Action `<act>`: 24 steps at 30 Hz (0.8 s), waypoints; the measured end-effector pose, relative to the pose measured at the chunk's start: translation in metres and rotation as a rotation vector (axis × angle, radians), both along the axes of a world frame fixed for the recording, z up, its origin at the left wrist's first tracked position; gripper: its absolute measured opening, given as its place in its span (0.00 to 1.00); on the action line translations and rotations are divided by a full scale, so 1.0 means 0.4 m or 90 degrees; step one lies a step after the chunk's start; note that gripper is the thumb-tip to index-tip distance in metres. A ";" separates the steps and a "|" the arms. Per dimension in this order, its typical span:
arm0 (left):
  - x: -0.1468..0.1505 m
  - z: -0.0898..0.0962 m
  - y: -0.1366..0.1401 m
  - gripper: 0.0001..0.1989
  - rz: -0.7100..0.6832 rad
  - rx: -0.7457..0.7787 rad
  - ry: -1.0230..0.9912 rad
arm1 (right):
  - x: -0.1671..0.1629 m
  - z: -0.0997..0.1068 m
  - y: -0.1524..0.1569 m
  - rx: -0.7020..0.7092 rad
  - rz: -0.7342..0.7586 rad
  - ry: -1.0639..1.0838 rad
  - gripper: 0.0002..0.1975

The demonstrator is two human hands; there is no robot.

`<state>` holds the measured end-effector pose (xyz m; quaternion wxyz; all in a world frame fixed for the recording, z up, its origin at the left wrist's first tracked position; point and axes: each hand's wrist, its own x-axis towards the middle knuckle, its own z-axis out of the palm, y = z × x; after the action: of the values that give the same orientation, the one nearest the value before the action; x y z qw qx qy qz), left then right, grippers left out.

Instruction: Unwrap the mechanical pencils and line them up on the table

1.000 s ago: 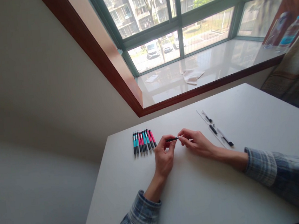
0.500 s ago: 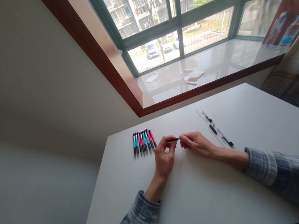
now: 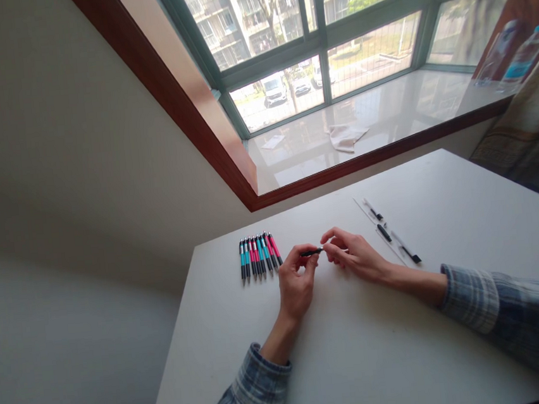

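Note:
Between the thumb and fingers of my left hand point(image 3: 297, 282) is a short black pen barrel point(image 3: 309, 253) with a metal-looking tip, lying nearly level and pointing right. My right hand point(image 3: 353, 256) is beside that tip, its index finger lifted and apart from the thumb. The thumb is at or very near the tip; whether it touches, I cannot tell. Left of my left hand, several assembled click pens point(image 3: 257, 257) with turquoise or pink barrels and black grips lie in a row.
Right of my right hand lie loose pen parts: a black grip piece point(image 3: 384, 233), a clear barrel with a black end point(image 3: 407, 249), another such piece point(image 3: 374, 210) and thin white refills point(image 3: 391, 246). They share the white table point(image 3: 361, 358). A cloth point(image 3: 346, 137) lies on the windowsill.
My right index finger has risen away from the thumb, so the right hand's pinch has loosened. My left hand and the pen barrel have stayed in place.

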<state>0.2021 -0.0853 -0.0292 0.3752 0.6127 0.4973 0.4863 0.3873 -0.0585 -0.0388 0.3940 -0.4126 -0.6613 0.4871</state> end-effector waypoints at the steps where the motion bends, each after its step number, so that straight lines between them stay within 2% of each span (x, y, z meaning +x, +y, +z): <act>1: 0.000 0.000 0.001 0.07 0.004 -0.003 -0.002 | 0.000 0.000 -0.001 0.009 -0.002 0.003 0.15; 7: 0.000 -0.007 0.002 0.08 0.017 -0.017 -0.021 | -0.001 -0.009 0.003 0.049 -0.010 -0.008 0.09; 13: 0.000 -0.008 0.000 0.07 0.007 -0.012 -0.017 | 0.004 -0.009 0.007 0.065 -0.003 -0.072 0.18; 18: 0.000 -0.007 0.001 0.07 0.011 -0.002 -0.006 | 0.003 -0.005 0.007 0.074 0.001 -0.052 0.12; 22: 0.000 -0.007 0.001 0.07 0.003 -0.005 -0.010 | 0.002 -0.007 0.007 0.068 0.011 -0.056 0.17; 24: -0.001 -0.007 0.001 0.07 0.005 -0.006 -0.010 | 0.003 -0.006 0.006 0.069 0.006 -0.055 0.16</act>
<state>0.2017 -0.0849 -0.0322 0.3801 0.6049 0.4994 0.4901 0.3884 -0.0560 -0.0413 0.3845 -0.4083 -0.7048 0.4344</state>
